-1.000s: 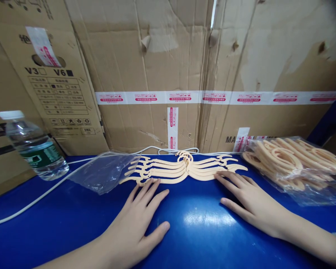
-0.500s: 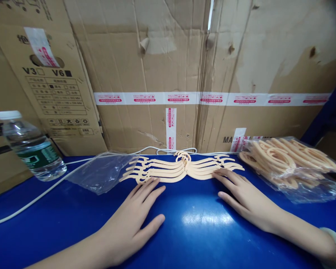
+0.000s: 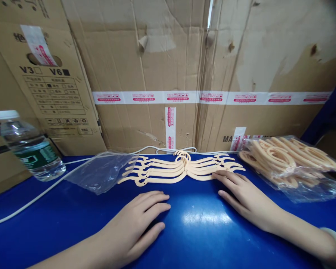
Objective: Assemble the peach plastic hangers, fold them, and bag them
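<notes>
Several beige hangers (image 3: pixel 165 173) lie overlapped in a fanned row on the blue table, their hooks bunched at the centre. My left hand (image 3: pixel 141 220) is just in front of the row's left half, apart from it, fingers spread and holding nothing. On the right, my right hand (image 3: pixel 240 194) rests with its fingertips on the right arm of the nearest hangers, fingers stretched out and thumb apart. A clear plastic bag (image 3: pixel 100 173) lies flat under or against the hangers' left ends; which one I cannot tell.
Bagged beige hangers (image 3: pixel 285 160) are piled at the right. A water bottle (image 3: pixel 35 149) stands at the left, by a white cable (image 3: pixel 42 196) running across the blue table (image 3: pixel 201 243). Cardboard boxes (image 3: pixel 145 127) form a wall behind.
My left hand has come off the hangers, drawing back toward me with its fingers turned more to the right. The right hand stays on the hangers.
</notes>
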Available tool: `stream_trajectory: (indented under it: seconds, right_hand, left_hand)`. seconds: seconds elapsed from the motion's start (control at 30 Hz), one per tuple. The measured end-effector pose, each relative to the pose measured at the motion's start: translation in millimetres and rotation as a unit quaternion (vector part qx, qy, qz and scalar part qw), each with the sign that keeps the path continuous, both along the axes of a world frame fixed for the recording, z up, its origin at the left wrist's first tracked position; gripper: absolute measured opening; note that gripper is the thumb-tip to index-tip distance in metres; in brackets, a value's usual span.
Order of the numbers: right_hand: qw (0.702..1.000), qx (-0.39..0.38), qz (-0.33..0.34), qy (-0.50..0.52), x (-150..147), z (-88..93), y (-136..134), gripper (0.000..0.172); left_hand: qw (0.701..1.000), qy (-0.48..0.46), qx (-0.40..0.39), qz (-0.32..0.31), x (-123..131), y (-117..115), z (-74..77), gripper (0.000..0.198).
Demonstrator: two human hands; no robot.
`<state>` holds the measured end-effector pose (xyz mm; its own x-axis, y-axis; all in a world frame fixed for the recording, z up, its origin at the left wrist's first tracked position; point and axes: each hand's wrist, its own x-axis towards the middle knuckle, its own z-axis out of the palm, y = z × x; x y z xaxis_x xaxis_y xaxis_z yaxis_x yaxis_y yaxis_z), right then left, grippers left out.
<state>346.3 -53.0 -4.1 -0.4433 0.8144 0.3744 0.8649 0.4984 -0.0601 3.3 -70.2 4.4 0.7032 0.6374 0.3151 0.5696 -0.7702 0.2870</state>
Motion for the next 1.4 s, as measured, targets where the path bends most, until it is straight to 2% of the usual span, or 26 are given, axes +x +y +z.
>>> stream_trajectory:
  seconds: [0.83,1.07,1.17,1.3,1.4]
  right_hand:
    - [1.000,0.007,0.004,0.013,-0.2,0.3,-0.1,0.030]
    - [0.999,0.037,0.010,0.019,3.7,-4.4,4.8,0.030]
    - [0.999,0.027,0.014,0.026,4.6,-3.9,6.0,0.030]
    - [0.998,-0.002,0.031,0.051,3.7,-0.5,6.5,0.026]
    - [0.996,-0.014,0.039,0.074,1.7,2.4,5.8,0.022]
  left_hand:
    - [1.000,0.002,-0.006,0.006,2.1,-1.0,3.1,0.035]
    - [0.998,-0.060,-0.026,-0.011,1.0,-1.5,3.2,0.034]
    - [0.991,-0.116,-0.069,0.003,2.2,-3.3,7.2,0.029]
    - [0.966,-0.169,-0.190,0.042,5.7,-4.1,12.5,0.023]
    - [0.939,-0.216,-0.267,0.027,6.1,-1.6,10.9,0.021]
